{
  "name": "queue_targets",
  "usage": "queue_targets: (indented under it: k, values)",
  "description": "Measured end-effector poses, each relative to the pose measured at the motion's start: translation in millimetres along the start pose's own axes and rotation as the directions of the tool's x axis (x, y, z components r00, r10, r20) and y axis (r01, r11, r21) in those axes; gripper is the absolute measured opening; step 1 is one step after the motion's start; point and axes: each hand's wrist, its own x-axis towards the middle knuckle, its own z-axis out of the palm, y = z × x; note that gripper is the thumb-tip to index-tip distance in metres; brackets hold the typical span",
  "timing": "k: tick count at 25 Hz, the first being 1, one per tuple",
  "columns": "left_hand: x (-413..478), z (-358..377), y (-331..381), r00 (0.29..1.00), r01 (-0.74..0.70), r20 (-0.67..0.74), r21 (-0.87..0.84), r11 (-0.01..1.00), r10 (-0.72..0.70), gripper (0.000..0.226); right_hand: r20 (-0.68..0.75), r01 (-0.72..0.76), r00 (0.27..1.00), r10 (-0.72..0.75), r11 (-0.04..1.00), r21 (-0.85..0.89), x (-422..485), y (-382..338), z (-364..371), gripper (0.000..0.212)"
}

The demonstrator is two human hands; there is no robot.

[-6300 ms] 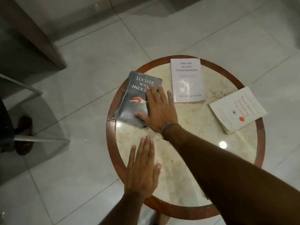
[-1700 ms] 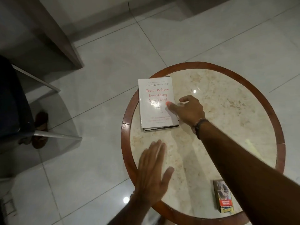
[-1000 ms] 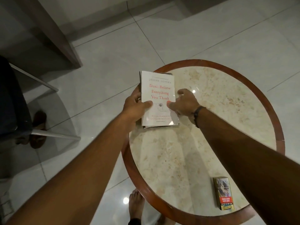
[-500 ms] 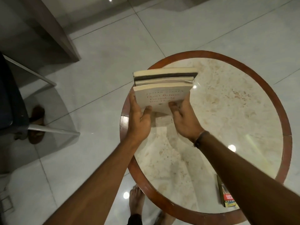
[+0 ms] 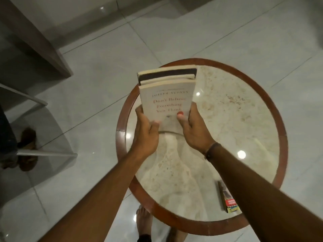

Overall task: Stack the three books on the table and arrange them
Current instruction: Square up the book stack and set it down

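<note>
Stack of three paperback books (image 5: 167, 88), white cover with red lettering facing the camera, held tilted above the round marble worktop with its brown wooden rim (image 5: 244, 119). Left hand (image 5: 146, 126) grips the stack's lower left edge, thumb on the cover; right hand (image 5: 193, 126) grips the lower right edge likewise. Both forearms extended. Small printed carton (image 5: 229, 199) lies near the worktop's near-right rim, well apart. The rest of the marble is bare.
</note>
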Motion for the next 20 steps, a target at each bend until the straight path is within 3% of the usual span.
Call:
queue_targets:
  k: [2, 5, 9, 14, 20]
  values:
    - [-5.6, 27.9, 10.2, 0.992, 0.048, 0.112, 0.095, 0.994, -0.059, 0.061, -0.049, -0.099, 0.994, 0.098, 0.995, 0.0, -23.8, 6.7, -37.9, 0.036]
    - [-8.2, 92.9, 30.9, 0.967, 0.002, 0.248, 0.245, 0.969, -0.064, 0.059, -0.186, -0.307, 0.933, 0.309, 0.951, 0.039, -59.8, 25.1, -101.8, 0.034]
    - [-12.4, 186.5, 63.6, 0.89, 0.022, 0.413, 0.385, 0.923, -0.194, 0.055, -0.4, -0.521, 0.738, 0.543, 0.836, 0.174, -93.9, 60.0, -181.2, 0.03]
    - [-22.9, 247.4, 68.1, 0.893, 0.024, 0.353, 0.582, 0.813, -0.279, 0.055, -0.416, -0.684, 0.528, 0.74, 0.661, 0.308, -106.3, 107.6, -217.2, 0.03]
    - [-25.7, 260.0, 64.8, 0.945, 0.006, 0.251, 0.629, 0.777, -0.21, 0.071, -0.504, -0.762, 0.434, 0.747, 0.603, 0.236, -103.9, 123.2, -218.0, 0.04]
